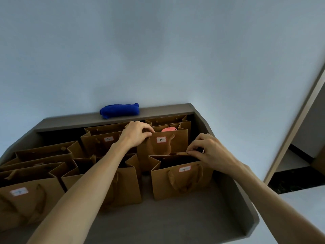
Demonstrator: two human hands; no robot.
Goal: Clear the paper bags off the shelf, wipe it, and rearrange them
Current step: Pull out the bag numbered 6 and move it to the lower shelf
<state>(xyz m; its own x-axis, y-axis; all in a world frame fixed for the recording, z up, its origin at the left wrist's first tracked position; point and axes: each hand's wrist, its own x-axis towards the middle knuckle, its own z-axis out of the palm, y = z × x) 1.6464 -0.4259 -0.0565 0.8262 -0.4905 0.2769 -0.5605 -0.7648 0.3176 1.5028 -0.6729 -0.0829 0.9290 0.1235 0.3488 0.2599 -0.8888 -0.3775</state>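
Brown paper bags stand crowded on a grey shelf [184, 219] set against a pale wall, seen from above through the head camera. The left hand [136, 133] reaches to the back row, its fingers [146, 132] curled over and pinching the top left edge of the bag labelled 6 [163, 145], which stands upright with a pinkish-red item [169, 129] showing inside its open mouth. The right hand [209, 149] is nearer, its fingers [193, 150] pinching the far rim of the bag labelled 4 [181, 180], which stands in the front row just before bag 6, its rope handles hanging down the front face. To the left of bag 6 stands the bag labelled 7 [100, 143], with another bag behind it, and one more bag [168, 120] rises behind bag 6. Under the left forearm sits an open bag [126, 184], and further left several more bags are packed close, the nearest one [26, 199] bearing a label whose number is too blurred to read. A rolled blue cloth [120, 110] lies on the raised ledge [70, 121] at the back of the shelf, well apart from both hands.
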